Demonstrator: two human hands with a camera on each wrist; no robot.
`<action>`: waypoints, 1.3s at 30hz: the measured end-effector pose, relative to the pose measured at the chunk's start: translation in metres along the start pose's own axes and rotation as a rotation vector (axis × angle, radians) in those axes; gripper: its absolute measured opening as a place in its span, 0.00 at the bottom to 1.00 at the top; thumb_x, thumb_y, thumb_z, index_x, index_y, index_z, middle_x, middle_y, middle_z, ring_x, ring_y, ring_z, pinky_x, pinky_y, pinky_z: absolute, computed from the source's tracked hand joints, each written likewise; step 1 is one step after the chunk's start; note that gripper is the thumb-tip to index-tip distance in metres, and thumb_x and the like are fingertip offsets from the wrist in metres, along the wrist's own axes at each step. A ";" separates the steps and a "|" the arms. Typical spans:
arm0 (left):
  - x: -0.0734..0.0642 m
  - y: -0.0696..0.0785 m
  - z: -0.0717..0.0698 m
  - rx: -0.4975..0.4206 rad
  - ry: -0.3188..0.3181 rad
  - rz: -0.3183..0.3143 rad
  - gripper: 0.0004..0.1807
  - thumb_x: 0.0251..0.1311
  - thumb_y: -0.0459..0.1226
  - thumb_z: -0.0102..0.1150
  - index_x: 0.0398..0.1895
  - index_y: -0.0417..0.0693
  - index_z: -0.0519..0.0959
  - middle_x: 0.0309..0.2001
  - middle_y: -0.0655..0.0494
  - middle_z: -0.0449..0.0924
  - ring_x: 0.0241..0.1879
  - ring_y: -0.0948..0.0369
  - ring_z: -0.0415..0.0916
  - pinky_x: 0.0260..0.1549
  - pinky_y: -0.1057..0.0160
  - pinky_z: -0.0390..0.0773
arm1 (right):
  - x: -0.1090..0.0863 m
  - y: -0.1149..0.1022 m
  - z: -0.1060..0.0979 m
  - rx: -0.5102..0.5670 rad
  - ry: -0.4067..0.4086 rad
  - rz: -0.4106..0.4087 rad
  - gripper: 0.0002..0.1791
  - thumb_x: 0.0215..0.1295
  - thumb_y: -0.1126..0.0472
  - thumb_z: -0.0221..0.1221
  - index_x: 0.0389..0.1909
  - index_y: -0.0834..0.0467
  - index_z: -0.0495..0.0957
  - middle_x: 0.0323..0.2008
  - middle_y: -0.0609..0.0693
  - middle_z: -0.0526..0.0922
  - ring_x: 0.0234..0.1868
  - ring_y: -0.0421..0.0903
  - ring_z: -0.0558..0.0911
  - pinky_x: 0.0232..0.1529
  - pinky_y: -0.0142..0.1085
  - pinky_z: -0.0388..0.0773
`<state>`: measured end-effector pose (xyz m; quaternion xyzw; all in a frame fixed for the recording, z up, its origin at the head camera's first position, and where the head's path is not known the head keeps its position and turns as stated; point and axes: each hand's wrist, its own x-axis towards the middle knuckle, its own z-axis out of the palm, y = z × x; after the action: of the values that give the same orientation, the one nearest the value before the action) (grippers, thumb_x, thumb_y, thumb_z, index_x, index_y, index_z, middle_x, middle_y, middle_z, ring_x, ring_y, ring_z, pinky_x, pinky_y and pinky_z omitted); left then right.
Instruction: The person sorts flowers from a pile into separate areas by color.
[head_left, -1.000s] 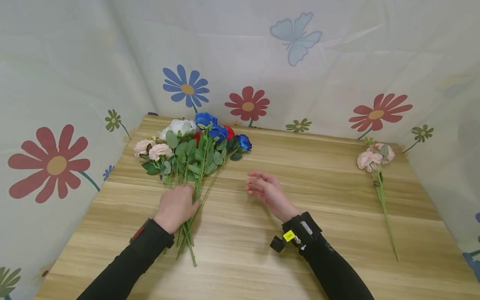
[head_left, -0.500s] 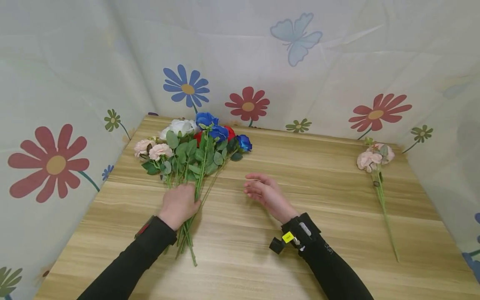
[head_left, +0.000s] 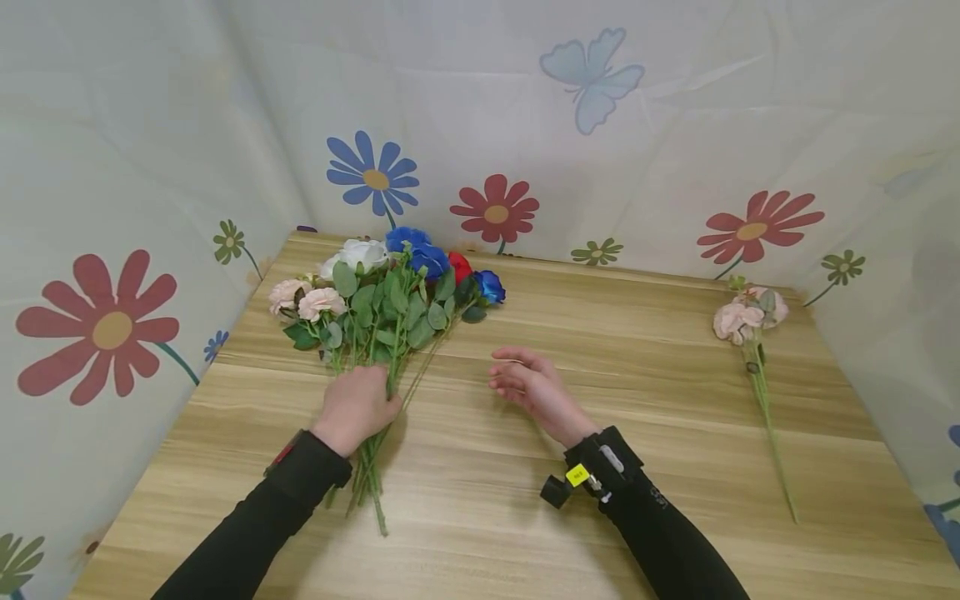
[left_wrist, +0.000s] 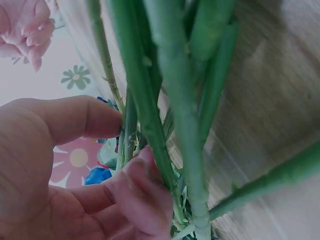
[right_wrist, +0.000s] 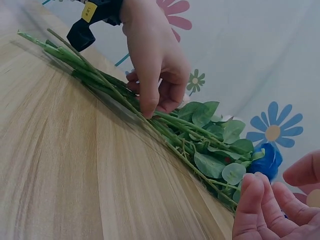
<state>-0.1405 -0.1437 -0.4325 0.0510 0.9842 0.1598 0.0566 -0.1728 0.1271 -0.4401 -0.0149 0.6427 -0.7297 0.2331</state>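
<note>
My left hand (head_left: pixel 356 410) holds green stems (head_left: pixel 372 475) in a bunch of flowers lying on the left part of the table. In the left wrist view its thumb and curled fingers (left_wrist: pixel 140 195) close around some of these stems, while others pass in front. The bunch has a white bloom (head_left: pixel 358 256), blue roses (head_left: pixel 427 260), a red rose (head_left: pixel 460 267) and pale pink blooms (head_left: pixel 321 303) among green leaves. To the right of the bunch, my right hand (head_left: pixel 542 396) hovers with relaxed, slightly bent fingers and nothing in them.
A separate pale pink flower (head_left: pixel 738 321) lies on the right side of the wooden table (head_left: pixel 637 375), its stem towards me. A white curtain (head_left: pixel 480 100) with printed flowers and a butterfly surrounds the table at the back and sides.
The upper blue roses have turned and dropped slightly, and their stem has shifted a little left under my left hand. My right hand stays almost still.
</note>
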 end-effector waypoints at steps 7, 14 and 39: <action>0.001 -0.001 -0.001 -0.085 0.020 0.001 0.11 0.64 0.39 0.61 0.29 0.42 0.75 0.20 0.52 0.73 0.20 0.56 0.69 0.20 0.61 0.66 | 0.000 0.000 -0.001 0.000 0.000 0.009 0.25 0.78 0.64 0.48 0.70 0.69 0.61 0.46 0.51 0.81 0.41 0.39 0.82 0.47 0.29 0.80; 0.003 -0.003 0.000 -0.216 0.048 0.017 0.11 0.61 0.36 0.58 0.39 0.34 0.80 0.15 0.58 0.67 0.15 0.61 0.64 0.19 0.65 0.63 | -0.002 0.000 -0.001 -0.002 0.003 0.021 0.25 0.77 0.64 0.49 0.71 0.68 0.61 0.47 0.51 0.80 0.42 0.40 0.82 0.49 0.29 0.81; 0.002 0.003 -0.011 -0.625 0.039 -0.010 0.17 0.70 0.34 0.56 0.55 0.31 0.74 0.42 0.40 0.80 0.27 0.56 0.85 0.26 0.64 0.81 | -0.003 0.002 -0.004 0.006 -0.003 0.019 0.24 0.75 0.66 0.49 0.69 0.70 0.62 0.46 0.50 0.80 0.41 0.38 0.82 0.47 0.28 0.81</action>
<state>-0.1438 -0.1443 -0.4219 0.0232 0.8885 0.4554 0.0515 -0.1706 0.1322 -0.4413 -0.0094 0.6401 -0.7295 0.2409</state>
